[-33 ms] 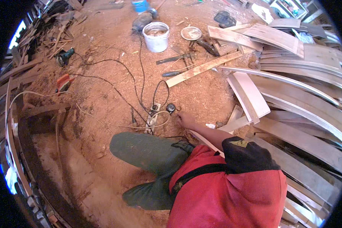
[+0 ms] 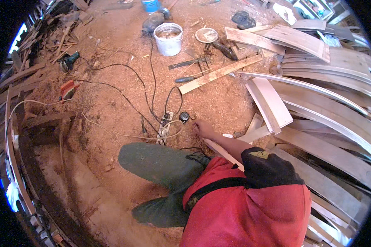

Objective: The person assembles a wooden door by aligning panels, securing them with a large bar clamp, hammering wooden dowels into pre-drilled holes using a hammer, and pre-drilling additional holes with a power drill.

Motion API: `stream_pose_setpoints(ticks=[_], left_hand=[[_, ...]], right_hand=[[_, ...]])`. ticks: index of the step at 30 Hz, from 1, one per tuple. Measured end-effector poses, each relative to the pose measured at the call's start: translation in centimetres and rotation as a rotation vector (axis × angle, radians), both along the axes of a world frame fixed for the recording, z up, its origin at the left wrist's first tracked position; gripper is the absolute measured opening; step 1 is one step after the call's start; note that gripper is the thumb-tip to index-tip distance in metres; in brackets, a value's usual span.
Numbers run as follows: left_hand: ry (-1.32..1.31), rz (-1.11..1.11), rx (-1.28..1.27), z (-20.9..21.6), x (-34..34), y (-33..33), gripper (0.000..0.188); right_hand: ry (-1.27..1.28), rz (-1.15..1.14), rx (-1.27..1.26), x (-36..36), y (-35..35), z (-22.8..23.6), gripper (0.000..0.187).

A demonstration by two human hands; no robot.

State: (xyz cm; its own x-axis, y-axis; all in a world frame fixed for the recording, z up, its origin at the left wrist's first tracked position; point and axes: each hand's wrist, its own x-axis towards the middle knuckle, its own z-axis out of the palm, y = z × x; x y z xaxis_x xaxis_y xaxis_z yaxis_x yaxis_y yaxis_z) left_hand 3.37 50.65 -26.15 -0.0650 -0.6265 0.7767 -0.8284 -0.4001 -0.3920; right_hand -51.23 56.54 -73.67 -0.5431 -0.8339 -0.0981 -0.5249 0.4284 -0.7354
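Note:
My right hand is low over the sawdust-covered ground, at the end of my bare forearm. Its fingers are curled together, and whatever they may hold is too small to make out. Just left of the fingertips lies a dark, rounded tape measure, with a small gap between them. A white power strip with black plugs rests beyond it, near my knee. Under my forearm a narrow wooden strip runs back toward my body. My left hand is out of sight.
Black cords trail across the sawdust to a green power tool and an orange tool. A white bucket, a clamp and a light board lie farther off. Stacked planks fill the right side.
The view has shifted very slightly. My right hand's fingers look a little more curled in, beside the tape measure; nothing else has visibly moved.

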Motion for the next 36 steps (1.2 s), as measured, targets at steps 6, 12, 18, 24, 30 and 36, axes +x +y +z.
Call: stream_pose_setpoints(ticks=[6,12,18,24,30,36], left_hand=[[-0.008,-0.001,0.016,0.0,-0.4,-0.4,0.047],[-0.019,0.029,0.028,0.9,0.5,0.2,0.052],[-0.041,0.017,0.090,2.1,1.2,1.1,0.057],[-0.032,0.023,0.113,2.3,0.6,1.3,0.063],[-0.013,0.073,0.147,4.1,1.2,2.4,0.068],[0.053,0.203,0.248,7.8,0.7,4.5,0.074]], right_hand=[[-0.088,-0.105,0.178,-3.7,-0.9,-0.3,0.022],[-0.316,-0.202,-0.193,-2.5,-7.4,0.0,0.026],[-0.382,-0.263,-0.156,-3.5,-12.4,0.3,0.026],[-0.267,-0.008,0.011,-2.6,-10.2,2.6,0.035],[-0.299,0.196,0.276,4.4,-10.4,6.7,0.044],[-0.180,0.042,0.584,6.4,-10.7,7.0,0.047]])
